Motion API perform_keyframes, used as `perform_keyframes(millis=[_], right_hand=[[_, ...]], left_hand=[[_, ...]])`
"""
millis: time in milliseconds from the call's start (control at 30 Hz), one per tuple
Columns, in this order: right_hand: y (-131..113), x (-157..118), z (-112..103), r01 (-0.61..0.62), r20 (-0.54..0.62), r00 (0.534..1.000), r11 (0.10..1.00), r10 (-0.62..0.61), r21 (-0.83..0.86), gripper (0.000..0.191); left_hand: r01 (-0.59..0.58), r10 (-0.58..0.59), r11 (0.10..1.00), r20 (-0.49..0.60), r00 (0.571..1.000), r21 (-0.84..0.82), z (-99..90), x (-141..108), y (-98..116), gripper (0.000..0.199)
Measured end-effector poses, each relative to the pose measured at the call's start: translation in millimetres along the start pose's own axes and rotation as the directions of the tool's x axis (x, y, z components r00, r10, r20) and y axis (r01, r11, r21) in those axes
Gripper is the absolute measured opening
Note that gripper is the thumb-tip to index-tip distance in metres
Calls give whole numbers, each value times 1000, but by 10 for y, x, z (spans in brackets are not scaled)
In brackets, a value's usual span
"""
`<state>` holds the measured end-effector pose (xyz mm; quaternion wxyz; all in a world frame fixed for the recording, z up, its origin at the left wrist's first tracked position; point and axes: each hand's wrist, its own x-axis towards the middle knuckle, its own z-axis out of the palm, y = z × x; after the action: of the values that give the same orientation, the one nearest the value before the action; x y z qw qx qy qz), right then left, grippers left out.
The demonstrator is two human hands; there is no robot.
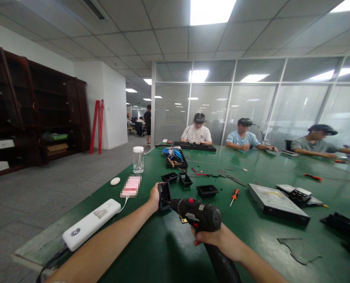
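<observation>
My left hand (154, 197) is closed on a black plastic box (164, 195), which stands tilted with its hollow side turned to the right. In my right hand (213, 237) is a black power drill (196, 213), gripped by its handle. The drill points left, and its tip reaches the box's open side; the exact contact is too small to tell. Below the drill's nose a small gold-coloured piece (183, 220) shows. Just behind the held box lie similar black frames (185, 179), and another black frame (207, 191) rests behind the drill.
On the green table (127, 251) are a white power strip (91, 224), a clear jar (138, 160), an orange screwdriver (235, 196), a silver disc drive (277, 202) and a tray of cables (175, 157). Several people sit along the far side.
</observation>
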<state>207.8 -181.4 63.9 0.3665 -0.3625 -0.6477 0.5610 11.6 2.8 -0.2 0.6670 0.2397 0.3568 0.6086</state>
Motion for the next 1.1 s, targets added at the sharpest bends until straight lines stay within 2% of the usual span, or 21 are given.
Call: perform_keyframes(millis=[333,1100], right_hand=[[111,24,-39,25,13,1000,1000,-26,17,20],[109,18,-29,41,25,999,998,-43,57,20]], left_hand=[[-19,19,1000,12,1000,-6,-8,23,-9,20],[13,-13,1000,8,1000,26,-17,33,-8,22]])
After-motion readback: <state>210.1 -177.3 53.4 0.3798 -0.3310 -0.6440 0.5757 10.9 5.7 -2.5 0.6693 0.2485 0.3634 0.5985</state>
